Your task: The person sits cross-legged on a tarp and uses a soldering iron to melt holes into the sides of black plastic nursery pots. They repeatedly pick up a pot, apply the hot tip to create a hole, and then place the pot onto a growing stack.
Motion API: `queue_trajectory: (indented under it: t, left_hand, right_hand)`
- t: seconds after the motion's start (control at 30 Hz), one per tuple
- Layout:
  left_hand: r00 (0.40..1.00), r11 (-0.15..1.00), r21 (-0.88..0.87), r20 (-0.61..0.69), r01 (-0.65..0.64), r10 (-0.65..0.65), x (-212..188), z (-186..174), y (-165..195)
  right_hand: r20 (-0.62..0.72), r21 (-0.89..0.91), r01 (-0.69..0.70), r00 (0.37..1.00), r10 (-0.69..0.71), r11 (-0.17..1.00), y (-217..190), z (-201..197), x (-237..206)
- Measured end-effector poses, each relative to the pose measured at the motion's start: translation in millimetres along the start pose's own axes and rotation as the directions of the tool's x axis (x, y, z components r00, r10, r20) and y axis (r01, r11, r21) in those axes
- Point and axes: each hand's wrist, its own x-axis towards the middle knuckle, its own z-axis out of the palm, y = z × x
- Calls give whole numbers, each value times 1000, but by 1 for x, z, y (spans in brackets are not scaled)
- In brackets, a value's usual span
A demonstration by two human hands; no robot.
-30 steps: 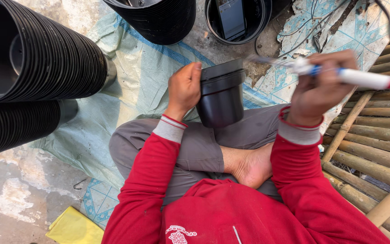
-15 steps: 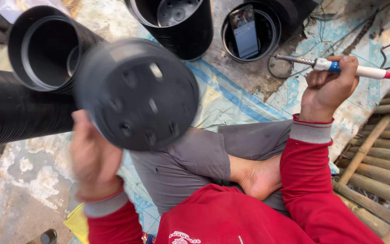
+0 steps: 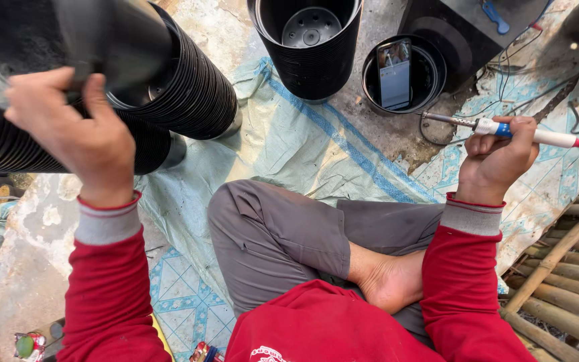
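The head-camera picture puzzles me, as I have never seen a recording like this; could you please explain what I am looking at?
There is no machine here. The camera sits on a person's head and looks down, so you see their own red sleeves, grey trousers and a bare foot; they sit cross-legged on the ground.

The left hand holds a black plastic pot up by a long stack of the same pots lying on its side. The right hand grips a pen-shaped tool with a metal tip, white, blue and red; it looks like a soldering iron.

On the ground lie a pale green sheet, an upright stack of pots and a shallow black pot with a phone propped inside. Bamboo poles lie at the right.
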Motion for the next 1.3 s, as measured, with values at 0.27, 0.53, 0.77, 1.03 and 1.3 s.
queue_trajectory:
  t: [0.27, 0.53, 0.77, 1.03, 1.3]
  left_hand:
    - [975, 979, 48, -97, -196, 200, 5, -1, 9]
    - [891, 873, -216, -233, -437, 389, 25, 15, 92]
    - [899, 811, -389, -164, -438, 407, 49, 55, 149]
    - [895, 825, -381, -14, -417, 446, 79, 89, 166]
    - [915, 883, -440, 264, -166, 304, -43, 58, 139]
  right_hand:
    - [38, -24, 27, 999, -26, 999, 1, 10, -3]
    - [-14, -36, 18, 1000, -18, 999, 1, 6, -1]
    - [-51, -27, 18, 999, -19, 999, -4, -2, -1]
    - [-57, -43, 14, 998, -17, 999, -9, -2, 0]
    - [-44, -17, 3, 999, -4, 1000, -5, -3, 0]
